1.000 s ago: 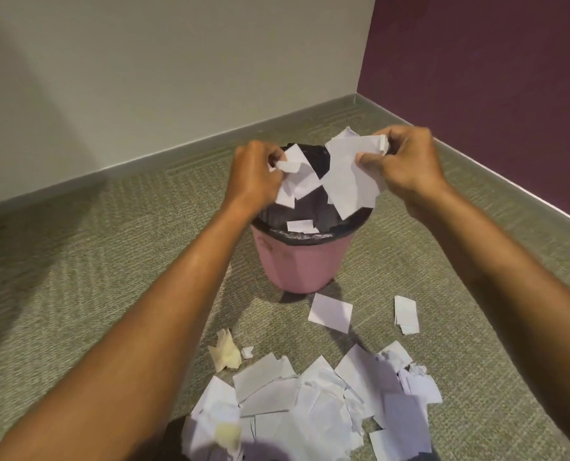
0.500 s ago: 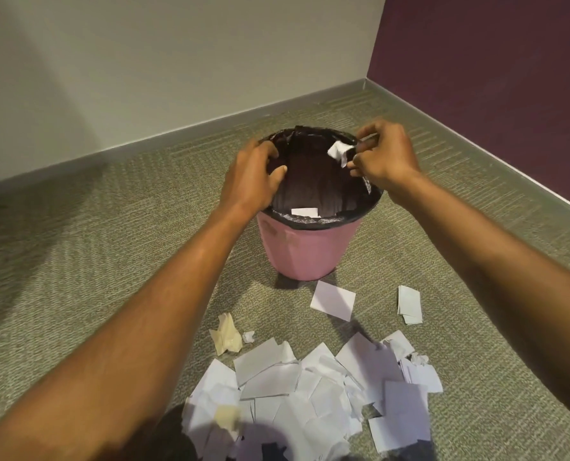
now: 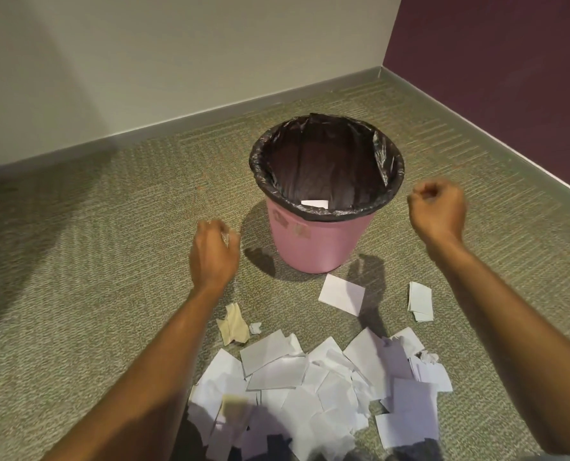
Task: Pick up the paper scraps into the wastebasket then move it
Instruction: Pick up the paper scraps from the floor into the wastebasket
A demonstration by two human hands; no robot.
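1. The carpet (image 3: 77, 294) is a green-grey weave that fills the floor up to a cream wall (image 3: 177, 61) on the far side and a dark purple wall (image 3: 509, 61) on the far right.
2. The wastebasket (image 3: 323, 247) stands upright on the carpet in the middle of the scene, its long axis vertical and its round mouth facing up. It is pink, tapering toward the base, and lined with a black plastic bag (image 3: 326, 161) folded over the rim. One white scrap (image 3: 314, 204) shows inside, against the near wall of the liner.
3. The pile of paper scraps (image 3: 310, 394) lies on the carpet nearer than the wastebasket, between the two forearms. It is mostly white and pale lilac torn sheets, overlapping flat at mixed angles.
4. The left hand (image 3: 214, 252) hovers just left of the wastebasket's lower body, not touching it. Its fingers are curled in loosely, and nothing can be seen in them; motion blur hides the tips.
5. The right hand (image 3: 438, 211) hangs to the right of the rim, apart from it, fingers drawn into a loose fist with no paper visible.
6. A white square scrap (image 3: 341, 294) lies just near of the wastebasket's base, set diamond-wise.
7. A folded white scrap (image 3: 420, 301) lies right of it, long axis running near to far.
8. A crumpled tan scrap (image 3: 233, 329) sits at the pile's far left corner, below the left wrist, with a tiny white paper ball (image 3: 255, 327) just beside it.
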